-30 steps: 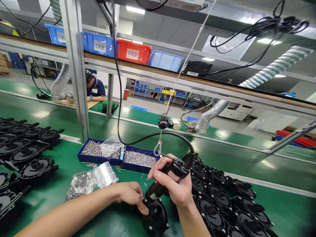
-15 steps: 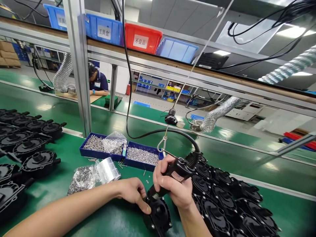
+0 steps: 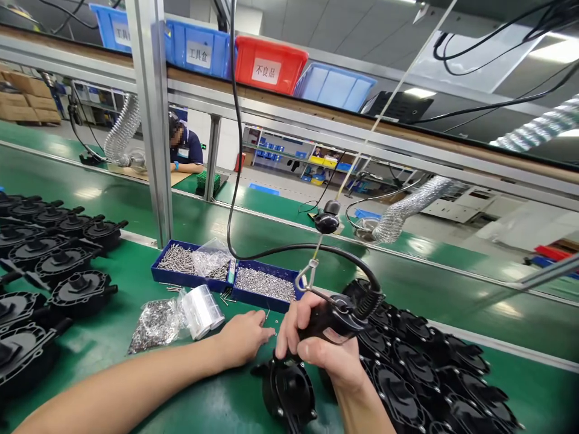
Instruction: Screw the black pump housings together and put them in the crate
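Note:
My right hand is wrapped around a black electric screwdriver, tilted, with a cable at its back end. Below it a round black plastic housing with small bright screws around its rim sits on the bench. The driver's tip is hidden behind my fingers, so contact with the housing cannot be made out. My left hand is low over the green bench left of the housing, thumb and index finger apart, beside a few loose nuts. Nothing shows in its fingers.
Blue trays of screws and nuts stand behind, with a plastic bag of small parts in front. More black housings fill the right; others lie left. A hanging cord holds the driver. A person sits across.
My left hand has let go of the housing and moved up and left to the loose nuts. The screwdriver has shifted slightly right and its body is tilted flatter.

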The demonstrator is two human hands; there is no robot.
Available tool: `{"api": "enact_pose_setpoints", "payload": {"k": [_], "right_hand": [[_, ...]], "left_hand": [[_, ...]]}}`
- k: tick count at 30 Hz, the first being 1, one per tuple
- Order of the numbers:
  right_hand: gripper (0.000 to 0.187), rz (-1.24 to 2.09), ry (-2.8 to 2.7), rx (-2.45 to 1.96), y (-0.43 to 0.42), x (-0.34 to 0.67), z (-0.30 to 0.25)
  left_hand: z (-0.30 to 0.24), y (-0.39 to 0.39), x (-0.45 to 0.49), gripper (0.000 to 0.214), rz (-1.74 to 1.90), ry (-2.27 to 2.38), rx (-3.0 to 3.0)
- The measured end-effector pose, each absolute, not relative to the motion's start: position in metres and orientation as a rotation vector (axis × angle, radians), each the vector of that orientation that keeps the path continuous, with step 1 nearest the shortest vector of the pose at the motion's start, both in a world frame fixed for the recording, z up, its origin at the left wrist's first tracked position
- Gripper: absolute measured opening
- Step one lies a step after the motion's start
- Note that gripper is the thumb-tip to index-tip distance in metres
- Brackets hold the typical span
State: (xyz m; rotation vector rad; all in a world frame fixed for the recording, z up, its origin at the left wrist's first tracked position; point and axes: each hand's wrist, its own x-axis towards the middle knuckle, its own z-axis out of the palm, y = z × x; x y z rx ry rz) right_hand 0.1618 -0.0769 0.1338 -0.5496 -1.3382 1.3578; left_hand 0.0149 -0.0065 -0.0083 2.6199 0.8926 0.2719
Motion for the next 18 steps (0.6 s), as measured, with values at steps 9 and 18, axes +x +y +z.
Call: {"api": "enact_pose_setpoints", "payload": {"k": [9, 18], "right_hand": [[0.019, 1.082, -1.382, -0.767, -0.075, 0.16, 0.147], [0.016, 0.549, -1.379, -1.125, -0.069, 0.174, 0.145]], "left_hand": [[-0.005, 0.0, 0.012, 0.024, 0.206, 1.165, 2.329], [0.013, -0.001, 0.005, 0.012, -0.134, 0.939, 1.671]]}}
